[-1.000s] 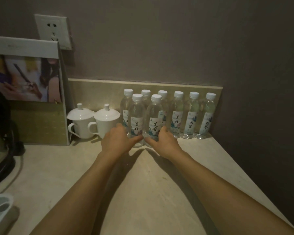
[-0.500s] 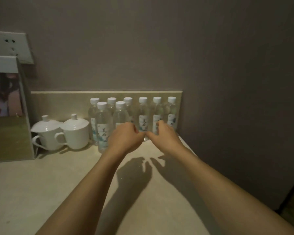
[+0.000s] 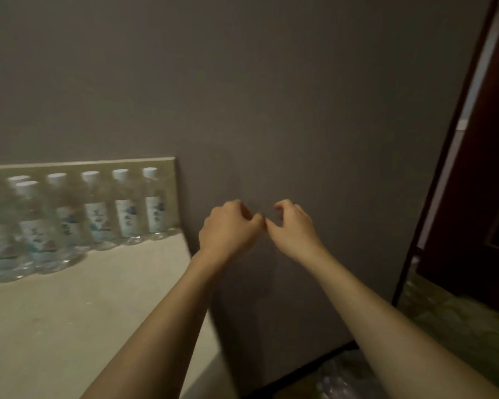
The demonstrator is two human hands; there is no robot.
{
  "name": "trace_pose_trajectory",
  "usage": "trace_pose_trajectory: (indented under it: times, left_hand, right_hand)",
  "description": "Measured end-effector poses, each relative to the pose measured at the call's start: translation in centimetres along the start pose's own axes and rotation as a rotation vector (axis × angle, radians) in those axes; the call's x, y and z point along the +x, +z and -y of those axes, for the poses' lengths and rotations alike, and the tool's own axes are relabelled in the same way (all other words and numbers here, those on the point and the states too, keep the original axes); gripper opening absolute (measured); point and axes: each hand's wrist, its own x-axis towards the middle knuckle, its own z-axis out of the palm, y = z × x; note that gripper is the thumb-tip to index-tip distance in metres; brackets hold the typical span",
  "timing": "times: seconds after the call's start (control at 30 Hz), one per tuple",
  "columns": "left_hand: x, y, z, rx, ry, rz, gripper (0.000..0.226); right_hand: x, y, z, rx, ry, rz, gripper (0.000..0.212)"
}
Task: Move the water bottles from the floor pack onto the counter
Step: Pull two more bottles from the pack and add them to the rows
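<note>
Head view: both hands, left (image 3: 228,228) and right (image 3: 293,226), hang empty with fingers loosely curled past the counter (image 3: 69,312) edge, bottles (image 3: 98,211) lined up behind, so I'd reach low for the pack (image 3: 337,378)

— What's your counter (image 3: 78,318) carrying?
— You've got a pale, stone-look top with water bottles (image 3: 126,205) standing upright along its backsplash (image 3: 78,165), white-capped, with two more in front at your left.
— And the floor?
— Your plastic-wrapped floor pack (image 3: 340,375) lies on it, low right, blurred.
</note>
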Motion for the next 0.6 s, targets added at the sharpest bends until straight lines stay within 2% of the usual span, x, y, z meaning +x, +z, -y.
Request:
trace_pose_trajectory:
  times: [0.13,0.33,0.6]
  left_hand:
    - [-1.0,6.2,-5.5,-0.028,0.017,0.083,0.036]
    - [-2.3,13.1,-11.8,-0.057,0.037,0.174,0.034]
    - [-1.3,22.7,-14.6,-0.110,-0.004,0.332,0.036]
  right_hand:
    - [-0.7,-4.6,-6.7,-0.017,0.074,-0.037,0.050]
    - [-1.4,-9.7,-14.9,-0.053,0.184,-0.058,0.049]
    - [-0.3,-11.6,-24.2,-0.042,0.306,-0.021,0.049]
